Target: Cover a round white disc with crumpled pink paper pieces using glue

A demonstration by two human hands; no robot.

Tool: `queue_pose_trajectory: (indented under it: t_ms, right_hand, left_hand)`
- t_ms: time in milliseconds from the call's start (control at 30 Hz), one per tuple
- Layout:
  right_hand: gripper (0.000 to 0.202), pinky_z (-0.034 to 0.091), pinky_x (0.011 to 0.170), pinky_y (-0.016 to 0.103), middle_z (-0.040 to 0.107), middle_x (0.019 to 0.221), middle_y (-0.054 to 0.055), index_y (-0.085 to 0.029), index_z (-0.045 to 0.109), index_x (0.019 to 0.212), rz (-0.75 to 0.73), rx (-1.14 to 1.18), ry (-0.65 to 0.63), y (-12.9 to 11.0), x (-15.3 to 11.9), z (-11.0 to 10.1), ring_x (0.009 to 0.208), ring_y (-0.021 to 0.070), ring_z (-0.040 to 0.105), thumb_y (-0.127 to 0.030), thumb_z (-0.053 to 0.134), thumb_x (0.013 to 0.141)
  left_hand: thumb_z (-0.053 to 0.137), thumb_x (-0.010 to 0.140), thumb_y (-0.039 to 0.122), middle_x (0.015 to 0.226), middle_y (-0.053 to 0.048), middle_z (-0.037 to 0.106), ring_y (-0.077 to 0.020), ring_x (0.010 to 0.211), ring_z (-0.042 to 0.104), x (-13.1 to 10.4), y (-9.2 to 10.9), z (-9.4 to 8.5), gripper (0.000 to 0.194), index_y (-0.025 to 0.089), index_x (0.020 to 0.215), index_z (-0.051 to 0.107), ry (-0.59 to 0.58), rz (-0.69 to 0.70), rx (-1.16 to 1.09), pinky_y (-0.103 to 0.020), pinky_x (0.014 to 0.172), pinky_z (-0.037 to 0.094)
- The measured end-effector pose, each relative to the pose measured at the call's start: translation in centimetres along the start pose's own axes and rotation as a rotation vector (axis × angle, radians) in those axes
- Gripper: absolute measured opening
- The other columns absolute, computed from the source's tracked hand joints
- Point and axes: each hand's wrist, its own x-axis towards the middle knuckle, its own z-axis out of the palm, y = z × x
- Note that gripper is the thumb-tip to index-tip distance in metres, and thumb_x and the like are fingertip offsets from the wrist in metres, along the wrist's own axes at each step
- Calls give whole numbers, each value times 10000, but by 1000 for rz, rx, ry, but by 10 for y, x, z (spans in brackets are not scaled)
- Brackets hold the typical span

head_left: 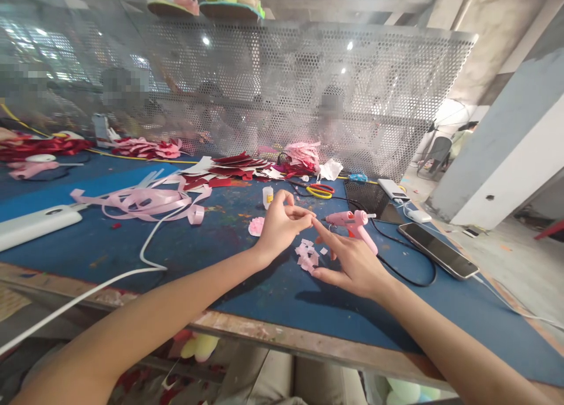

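Note:
My left hand (282, 224) is raised above the table, thumb and fingers pinched together; anything between them is too small to make out. With its index finger stretched to those fingertips, my right hand (352, 263) holds its thumb spread well apart, beside a small heap of pale pink ribbon squares (307, 255). Just behind the right hand lies a pink hot glue gun (366, 238), its nozzle pointing left. A round pink petalled piece (255, 226) sits left of my left hand, partly covered by it. Behind stands a small clear container with a yellow label (268, 197).
Loose pink ribbon (145, 200), a white device (39, 226) and its cable occupy the left. Red and white fabric pieces (229, 170) and scissors (320, 191) lie behind, before a perforated metal screen (282, 87). A phone (436, 249) and black cord are at right.

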Motion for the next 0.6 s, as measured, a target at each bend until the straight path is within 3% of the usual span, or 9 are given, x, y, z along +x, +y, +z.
queue_pose_trajectory:
  t_ms: [133,267,400,600]
  right_hand:
    - [739,459,637,329,649,1046,63,-245,225,1457,75,181,36,0,1,-3,636,164,577,-581,459,841]
    - [624,451,575,293,660,905,55,-197,438,1347,161,490,82,4,1,-3,592,141,568,-594,396,867]
    - [614,441,539,281,660,845,62,-154,545,1223,218,701,143,6,3,-3,541,125,553,-620,392,854]
    - [626,414,503,259,663,781,65,-145,619,1045,300,1015,149,8,7,-5,507,115,534,-681,394,811]
  left_hand:
    - [683,716,200,740,-3,726,-164,664,702,3,-1,-1,390,218,782,299,-52,39,-28,-302,675,559]
    - [668,765,299,817,-29,730,-186,744,708,1,-5,-4,315,214,834,373,-125,135,219,-297,697,548]
    - [624,809,306,863,-32,728,-173,796,701,-2,-7,-6,234,211,861,416,-168,216,396,-261,698,528]
    - [636,801,313,851,-34,720,-150,752,674,-2,-6,-5,261,215,897,414,-263,167,299,-261,699,510]
